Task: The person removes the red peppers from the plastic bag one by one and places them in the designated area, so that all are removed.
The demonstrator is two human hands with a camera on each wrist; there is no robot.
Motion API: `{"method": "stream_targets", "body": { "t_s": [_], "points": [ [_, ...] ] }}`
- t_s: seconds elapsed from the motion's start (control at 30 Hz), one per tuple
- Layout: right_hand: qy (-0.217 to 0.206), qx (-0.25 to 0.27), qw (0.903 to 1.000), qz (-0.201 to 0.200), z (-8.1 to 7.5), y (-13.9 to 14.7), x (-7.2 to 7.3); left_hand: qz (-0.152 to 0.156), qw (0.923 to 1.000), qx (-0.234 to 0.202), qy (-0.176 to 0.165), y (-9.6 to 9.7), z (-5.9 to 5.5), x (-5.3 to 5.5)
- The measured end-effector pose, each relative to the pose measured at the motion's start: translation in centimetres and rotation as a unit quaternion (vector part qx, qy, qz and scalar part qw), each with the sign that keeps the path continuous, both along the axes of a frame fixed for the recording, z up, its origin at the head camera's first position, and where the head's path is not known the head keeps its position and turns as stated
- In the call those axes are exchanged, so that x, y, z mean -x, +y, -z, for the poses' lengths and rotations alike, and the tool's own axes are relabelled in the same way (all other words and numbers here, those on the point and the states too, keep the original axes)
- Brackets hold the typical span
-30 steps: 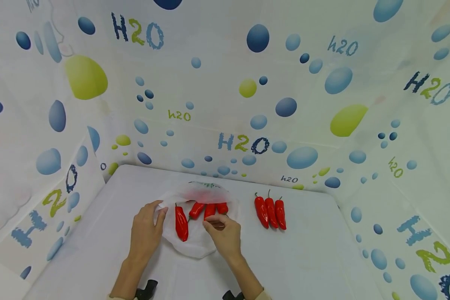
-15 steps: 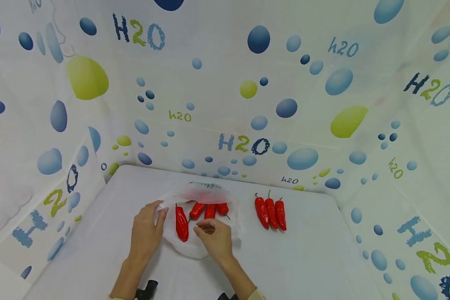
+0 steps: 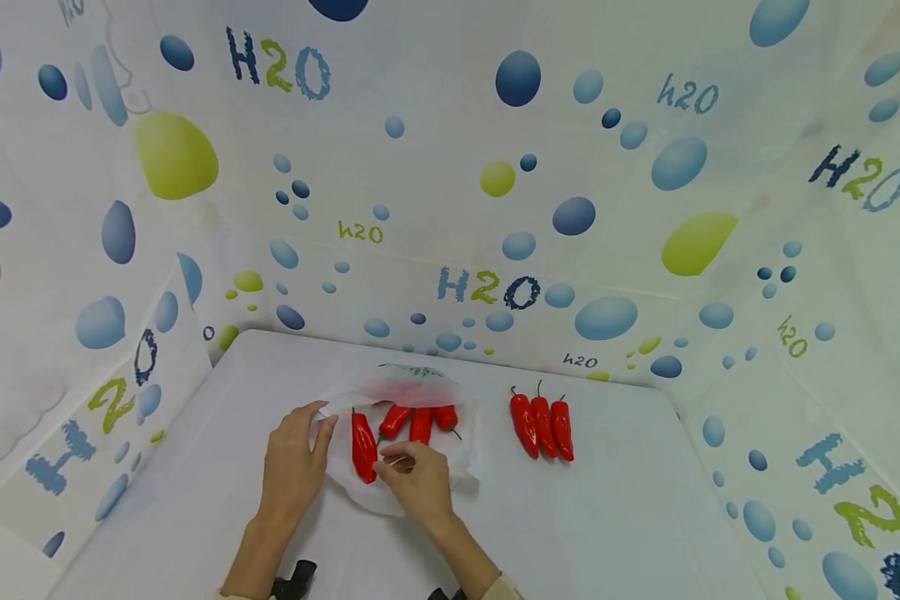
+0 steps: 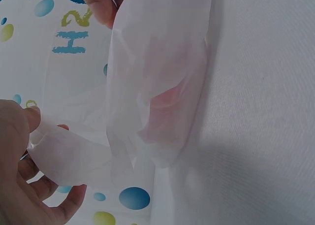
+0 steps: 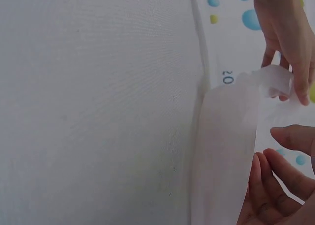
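A thin white plastic bag (image 3: 412, 382) lies with its mouth towards me, several red chilli peppers inside. My left hand (image 3: 291, 458) pinches the left edge of the bag's mouth; in the left wrist view the plastic (image 4: 64, 153) sits between that hand's (image 4: 12, 156) thumb and fingers. One whole chilli (image 3: 363, 450) lies at the left of the opening. My right hand (image 3: 423, 483) is over the front of the bag, fingertips right at this chilli's lower right side. In the right wrist view the right hand's (image 5: 266, 205) thumb stands apart from its bent fingers.
Three more red chillies (image 3: 542, 423) lie side by side on the white tabletop (image 3: 607, 508), to the right of the bag. A curtain (image 3: 435, 192) printed with blue and green drops hangs behind and along both sides.
My right hand has moved left across the bag's opening, from the chillies in the middle to the one at the left. The left hand and the bag have hardly moved.
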State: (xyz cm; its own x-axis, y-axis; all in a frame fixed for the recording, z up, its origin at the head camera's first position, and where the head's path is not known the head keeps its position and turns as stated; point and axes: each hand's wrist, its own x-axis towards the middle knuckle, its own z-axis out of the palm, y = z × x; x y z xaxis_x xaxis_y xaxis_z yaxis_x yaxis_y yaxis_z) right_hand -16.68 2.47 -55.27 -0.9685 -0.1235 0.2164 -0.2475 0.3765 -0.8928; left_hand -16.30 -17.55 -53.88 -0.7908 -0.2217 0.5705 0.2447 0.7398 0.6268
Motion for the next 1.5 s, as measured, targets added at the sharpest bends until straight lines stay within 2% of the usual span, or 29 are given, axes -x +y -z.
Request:
{"method": "stream_targets", "body": {
  "t_s": [0.43, 0.73, 1.07, 1.27, 1.5],
  "points": [
    [-0.023, -0.031, 0.9992, -0.010, 1.4, -1.2, 0.4, 0.003, 1.0000, -0.004, 0.006, -0.1, 0.1, 0.1],
    [-0.013, -0.073, 0.9973, -0.002, 1.7, -1.8, 0.6, 0.004, 1.0000, -0.002, 0.009, -0.2, 0.1, 0.2],
    [-0.001, -0.123, 0.9924, 0.011, 2.1, -2.6, 1.1, 0.010, 0.9995, -0.004, 0.030, -0.3, 0.1, 0.2],
    [-0.013, -0.140, 0.9898, 0.023, 1.9, -2.8, 0.8, 0.006, 0.9999, -0.004, 0.011, -0.3, 0.2, 0.2],
    [-0.022, -0.131, 0.9909, 0.021, 1.5, -2.6, 0.6, 0.004, 1.0000, -0.004, 0.002, -0.3, 0.2, 0.1]
  ]
}}
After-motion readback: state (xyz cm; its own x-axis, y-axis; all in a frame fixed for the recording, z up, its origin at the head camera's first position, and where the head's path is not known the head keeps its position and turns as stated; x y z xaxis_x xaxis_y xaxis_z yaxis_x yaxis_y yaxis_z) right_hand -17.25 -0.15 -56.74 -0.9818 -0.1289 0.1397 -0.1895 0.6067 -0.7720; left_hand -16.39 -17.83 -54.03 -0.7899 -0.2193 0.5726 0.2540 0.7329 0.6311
